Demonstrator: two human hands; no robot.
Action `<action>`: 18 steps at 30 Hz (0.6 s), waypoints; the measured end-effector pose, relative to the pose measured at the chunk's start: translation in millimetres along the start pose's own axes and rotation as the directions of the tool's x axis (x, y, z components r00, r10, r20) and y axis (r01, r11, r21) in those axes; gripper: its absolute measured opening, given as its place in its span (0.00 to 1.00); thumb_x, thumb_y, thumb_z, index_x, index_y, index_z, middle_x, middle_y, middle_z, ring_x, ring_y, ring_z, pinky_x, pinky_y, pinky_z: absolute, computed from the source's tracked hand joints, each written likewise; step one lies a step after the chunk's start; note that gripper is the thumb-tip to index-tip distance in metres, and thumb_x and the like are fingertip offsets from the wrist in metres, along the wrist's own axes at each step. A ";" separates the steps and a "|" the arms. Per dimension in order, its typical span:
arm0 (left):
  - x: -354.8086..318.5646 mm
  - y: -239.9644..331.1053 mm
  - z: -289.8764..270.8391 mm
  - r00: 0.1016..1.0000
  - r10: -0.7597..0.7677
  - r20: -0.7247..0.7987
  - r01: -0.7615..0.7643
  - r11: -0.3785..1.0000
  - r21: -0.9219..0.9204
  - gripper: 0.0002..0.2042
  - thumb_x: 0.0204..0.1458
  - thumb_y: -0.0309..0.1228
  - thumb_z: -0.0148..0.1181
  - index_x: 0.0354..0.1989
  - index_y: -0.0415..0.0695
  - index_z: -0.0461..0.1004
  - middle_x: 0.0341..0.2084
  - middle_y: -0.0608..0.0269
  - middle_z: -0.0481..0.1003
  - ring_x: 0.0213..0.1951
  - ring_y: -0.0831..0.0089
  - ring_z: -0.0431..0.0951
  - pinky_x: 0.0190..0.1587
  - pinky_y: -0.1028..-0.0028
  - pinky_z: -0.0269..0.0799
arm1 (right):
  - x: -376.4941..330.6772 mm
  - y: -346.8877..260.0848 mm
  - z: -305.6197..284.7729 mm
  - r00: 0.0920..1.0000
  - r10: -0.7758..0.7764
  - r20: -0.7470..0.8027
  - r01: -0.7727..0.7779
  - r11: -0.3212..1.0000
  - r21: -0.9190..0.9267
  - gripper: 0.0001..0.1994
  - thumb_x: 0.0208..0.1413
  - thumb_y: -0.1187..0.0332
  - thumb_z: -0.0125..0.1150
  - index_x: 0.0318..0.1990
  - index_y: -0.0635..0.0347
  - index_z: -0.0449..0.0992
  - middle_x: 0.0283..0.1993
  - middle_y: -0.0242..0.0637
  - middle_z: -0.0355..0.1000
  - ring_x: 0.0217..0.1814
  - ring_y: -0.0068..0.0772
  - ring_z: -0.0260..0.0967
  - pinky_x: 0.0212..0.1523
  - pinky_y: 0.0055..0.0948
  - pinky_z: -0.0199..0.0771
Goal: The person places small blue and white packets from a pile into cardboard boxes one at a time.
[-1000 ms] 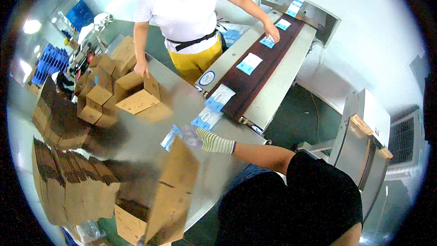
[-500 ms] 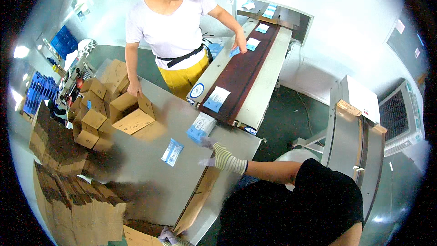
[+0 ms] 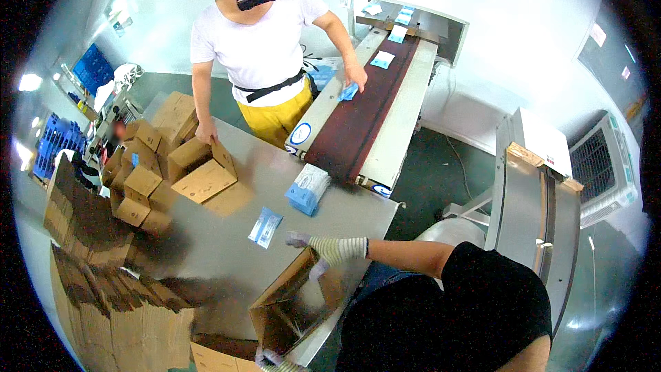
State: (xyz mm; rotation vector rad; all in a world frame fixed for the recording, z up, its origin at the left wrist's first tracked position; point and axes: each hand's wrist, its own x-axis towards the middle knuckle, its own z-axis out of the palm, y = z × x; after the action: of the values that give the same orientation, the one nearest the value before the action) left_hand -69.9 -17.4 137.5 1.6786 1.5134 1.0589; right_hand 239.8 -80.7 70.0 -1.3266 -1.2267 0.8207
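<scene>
Right hand (image 3: pixel 323 248) in a striped knit glove is gripping the far top flap of the brown cardboard carton (image 3: pixel 292 306), fingers clamped over the edge; half a second ago it was hovering above the table with no box under it. Carton is now standing open at the near edge of the grey steel table (image 3: pixel 227 234), earlier it was lying lower and flatter. Left hand (image 3: pixel 275 362) is barely showing at the carton's near bottom corner, touching it; can't tell whether it's closed. Single blue-and-white flat packet (image 3: pixel 265 226) is lying just left of the right hand, apart from it. Stack of blue-and-white packets (image 3: pixel 308 189) is sitting farther off, by the end of the dark red conveyor belt (image 3: pixel 365 117). Co-worker in a white shirt (image 3: pixel 258 34) is now reaching onto the belt on the far side.
</scene>
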 end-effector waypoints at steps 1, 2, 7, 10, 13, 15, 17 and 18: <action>-7.1 14.0 3.8 0.998 0.025 0.053 -0.027 0.999 0.034 0.17 0.54 0.36 0.54 0.43 0.32 0.70 0.37 0.45 0.73 0.39 0.57 0.71 0.47 0.64 0.65 | -4.6 8.3 8.3 1.000 0.017 0.013 -0.018 0.990 0.140 0.55 0.33 0.59 0.75 0.65 0.60 0.40 0.66 0.48 0.47 0.69 0.40 0.43 0.66 0.37 0.44; -12.9 24.2 6.8 0.993 0.051 0.108 -0.058 0.996 0.066 0.17 0.53 0.33 0.54 0.45 0.32 0.69 0.38 0.43 0.73 0.42 0.56 0.71 0.48 0.63 0.65 | -9.9 16.7 15.0 0.999 0.030 0.026 -0.036 0.960 0.277 0.55 0.34 0.59 0.74 0.66 0.60 0.39 0.67 0.48 0.46 0.69 0.41 0.42 0.66 0.37 0.44; -21.6 44.1 7.2 0.927 0.230 0.296 -0.323 0.892 0.317 0.14 0.51 0.25 0.51 0.45 0.32 0.68 0.34 0.43 0.73 0.36 0.52 0.73 0.41 0.62 0.69 | -22.4 -22.2 14.4 0.921 0.362 0.147 -0.373 0.926 0.059 0.45 0.40 0.55 0.70 0.63 0.63 0.50 0.64 0.47 0.53 0.67 0.39 0.48 0.65 0.33 0.48; -18.9 36.6 11.4 0.808 0.154 0.569 -0.519 0.645 0.561 0.11 0.49 0.24 0.51 0.39 0.32 0.71 0.31 0.42 0.73 0.30 0.51 0.74 0.32 0.64 0.72 | -15.9 -40.5 0.9 0.894 0.426 0.142 -0.430 0.903 0.000 0.46 0.38 0.54 0.70 0.62 0.62 0.50 0.61 0.50 0.57 0.64 0.44 0.53 0.63 0.35 0.53; -34.4 17.4 28.3 0.573 0.358 0.737 -0.729 0.634 0.258 0.10 0.50 0.29 0.51 0.36 0.35 0.73 0.31 0.44 0.73 0.32 0.53 0.74 0.34 0.63 0.71 | -14.5 -22.7 5.5 0.948 0.307 -0.079 -0.316 0.896 -0.313 0.46 0.37 0.53 0.71 0.61 0.63 0.52 0.58 0.53 0.59 0.61 0.50 0.57 0.60 0.37 0.58; -44.8 14.1 43.0 0.493 0.377 0.784 -0.755 0.633 0.171 0.10 0.50 0.30 0.51 0.36 0.36 0.72 0.32 0.45 0.72 0.34 0.54 0.73 0.36 0.62 0.70 | -8.4 -1.2 4.5 0.923 0.384 -0.023 -0.358 0.834 -0.420 0.46 0.36 0.53 0.71 0.60 0.64 0.53 0.57 0.55 0.60 0.60 0.52 0.57 0.59 0.38 0.58; -48.7 13.4 56.0 0.470 0.322 0.822 -0.735 0.658 0.163 0.10 0.49 0.31 0.52 0.36 0.38 0.71 0.32 0.47 0.71 0.35 0.55 0.73 0.38 0.61 0.69 | -9.0 26.6 7.1 0.925 0.377 -0.038 -0.343 0.788 -0.512 0.45 0.36 0.52 0.70 0.59 0.65 0.54 0.55 0.56 0.61 0.58 0.55 0.59 0.58 0.40 0.60; -46.3 10.9 60.3 0.486 0.267 0.832 -0.710 0.676 0.198 0.09 0.49 0.31 0.52 0.35 0.39 0.70 0.33 0.48 0.71 0.36 0.55 0.72 0.39 0.60 0.68 | -8.1 43.0 9.6 0.926 0.376 -0.040 -0.333 0.763 -0.554 0.44 0.36 0.52 0.70 0.58 0.65 0.54 0.54 0.56 0.62 0.56 0.57 0.59 0.57 0.41 0.60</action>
State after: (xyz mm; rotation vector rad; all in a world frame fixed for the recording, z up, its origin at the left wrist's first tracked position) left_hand -12.4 -61.2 111.4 2.6354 0.7230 0.0201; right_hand 237.4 -80.3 25.2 -2.0717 -1.3482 0.8087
